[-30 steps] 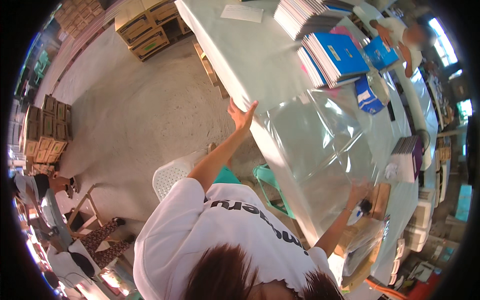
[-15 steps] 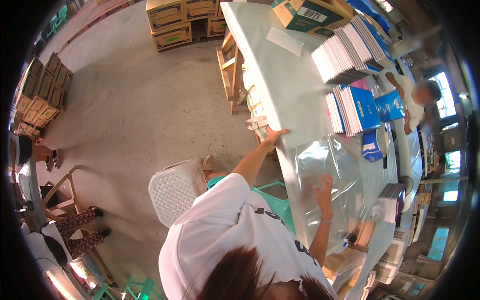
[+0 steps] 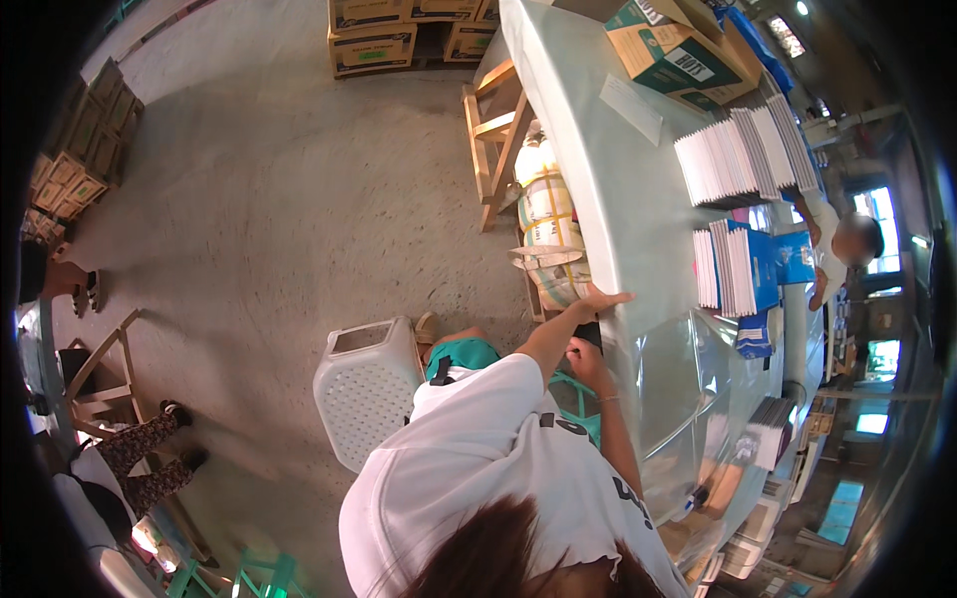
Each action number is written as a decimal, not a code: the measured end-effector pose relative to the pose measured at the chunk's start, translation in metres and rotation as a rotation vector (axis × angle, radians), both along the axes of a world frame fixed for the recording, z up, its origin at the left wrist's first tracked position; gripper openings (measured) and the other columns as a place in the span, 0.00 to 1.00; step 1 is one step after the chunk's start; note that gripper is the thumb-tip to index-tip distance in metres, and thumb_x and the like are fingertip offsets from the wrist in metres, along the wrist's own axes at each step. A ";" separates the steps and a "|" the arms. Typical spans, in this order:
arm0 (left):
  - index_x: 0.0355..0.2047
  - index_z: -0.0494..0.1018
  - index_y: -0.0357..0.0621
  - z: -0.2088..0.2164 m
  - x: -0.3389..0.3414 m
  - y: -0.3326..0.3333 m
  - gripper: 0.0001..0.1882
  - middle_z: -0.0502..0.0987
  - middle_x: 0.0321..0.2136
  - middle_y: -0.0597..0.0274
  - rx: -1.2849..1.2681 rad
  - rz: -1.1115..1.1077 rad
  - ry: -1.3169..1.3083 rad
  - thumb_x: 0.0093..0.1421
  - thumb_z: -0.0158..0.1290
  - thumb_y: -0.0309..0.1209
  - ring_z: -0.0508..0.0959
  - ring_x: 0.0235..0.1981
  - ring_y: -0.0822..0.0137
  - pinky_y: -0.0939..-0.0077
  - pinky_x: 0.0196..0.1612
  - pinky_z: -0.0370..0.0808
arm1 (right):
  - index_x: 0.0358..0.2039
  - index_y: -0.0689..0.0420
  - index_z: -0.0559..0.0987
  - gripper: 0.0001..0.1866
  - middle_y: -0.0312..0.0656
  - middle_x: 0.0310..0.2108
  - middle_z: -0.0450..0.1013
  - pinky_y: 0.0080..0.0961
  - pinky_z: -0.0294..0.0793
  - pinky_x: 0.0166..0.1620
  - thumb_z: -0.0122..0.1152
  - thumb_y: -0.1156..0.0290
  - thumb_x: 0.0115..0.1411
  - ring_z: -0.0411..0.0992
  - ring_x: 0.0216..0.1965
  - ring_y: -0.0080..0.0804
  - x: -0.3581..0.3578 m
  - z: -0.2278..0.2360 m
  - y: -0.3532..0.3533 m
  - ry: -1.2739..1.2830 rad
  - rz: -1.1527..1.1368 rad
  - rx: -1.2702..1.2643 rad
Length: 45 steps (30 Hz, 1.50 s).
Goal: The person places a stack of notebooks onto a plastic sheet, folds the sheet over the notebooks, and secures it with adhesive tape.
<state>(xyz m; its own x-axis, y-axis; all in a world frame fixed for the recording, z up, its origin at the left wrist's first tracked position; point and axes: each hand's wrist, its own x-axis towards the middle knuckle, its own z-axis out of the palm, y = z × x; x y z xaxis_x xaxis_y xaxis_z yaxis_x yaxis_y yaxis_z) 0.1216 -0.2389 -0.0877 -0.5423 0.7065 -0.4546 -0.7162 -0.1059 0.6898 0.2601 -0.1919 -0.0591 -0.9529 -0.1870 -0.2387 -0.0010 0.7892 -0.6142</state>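
Left hand (image 3: 601,300) on pale surface's (image 3: 643,224) long edge, one digit extended, grip unclear; right hand (image 3: 588,361) just left of that edge, fingers curled, can't tell contents.

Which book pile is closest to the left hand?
The middle pile, with a bright blue cover; the upper pile and lower pile are farther from the left hand.

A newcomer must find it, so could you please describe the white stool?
Find the long table whose edge the left hand touches. On the floor left of it stands the stool, its seat perforated. It is white, unlike the green stool nearer the table.
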 end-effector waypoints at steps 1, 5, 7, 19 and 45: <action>0.64 0.32 0.41 0.006 0.000 -0.005 0.72 0.46 0.63 0.48 0.012 -0.015 0.013 0.33 0.64 0.65 0.52 0.63 0.50 0.43 0.58 0.57 | 0.46 0.60 0.73 0.15 0.46 0.32 0.76 0.28 0.74 0.37 0.53 0.74 0.57 0.75 0.33 0.37 -0.003 -0.004 0.006 0.007 -0.004 0.016; 0.64 0.33 0.42 -0.003 -0.019 -0.018 0.70 0.46 0.63 0.49 0.072 0.033 -0.031 0.34 0.62 0.66 0.51 0.63 0.51 0.44 0.59 0.55 | 0.48 0.60 0.72 0.17 0.41 0.30 0.75 0.23 0.73 0.33 0.51 0.75 0.57 0.73 0.28 0.28 -0.024 0.003 0.022 -0.083 -0.131 -0.072; 0.65 0.34 0.42 0.001 -0.015 -0.012 0.70 0.46 0.64 0.49 0.119 0.022 -0.061 0.35 0.61 0.67 0.51 0.64 0.51 0.44 0.60 0.54 | 0.47 0.59 0.73 0.17 0.39 0.28 0.75 0.23 0.73 0.34 0.52 0.74 0.56 0.72 0.27 0.27 -0.017 -0.003 0.045 -0.125 -0.140 0.051; 0.66 0.36 0.44 -0.027 -0.055 -0.019 0.66 0.46 0.65 0.51 0.215 0.263 -0.280 0.39 0.54 0.71 0.47 0.66 0.53 0.47 0.63 0.47 | 0.66 0.57 0.39 0.49 0.55 0.62 0.52 0.25 0.73 0.38 0.62 0.63 0.56 0.69 0.41 0.30 -0.048 -0.011 0.014 -0.483 -0.468 0.011; 0.64 0.52 0.47 -0.030 -0.085 -0.025 0.53 0.56 0.62 0.56 0.693 0.384 -0.365 0.47 0.47 0.71 0.55 0.63 0.58 0.54 0.62 0.55 | 0.52 0.57 0.72 0.21 0.40 0.34 0.77 0.22 0.74 0.37 0.55 0.71 0.57 0.74 0.31 0.25 0.012 -0.002 0.055 -0.509 -0.175 0.255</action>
<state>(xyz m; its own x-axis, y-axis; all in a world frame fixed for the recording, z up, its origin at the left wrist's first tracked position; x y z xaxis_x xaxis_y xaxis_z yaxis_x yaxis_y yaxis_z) 0.0361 -0.2636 -0.1179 -0.7040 0.6864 -0.1822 -0.7085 -0.6963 0.1146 0.2717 -0.1368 -0.0613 -0.7182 0.0852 -0.6907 0.3871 0.8737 -0.2947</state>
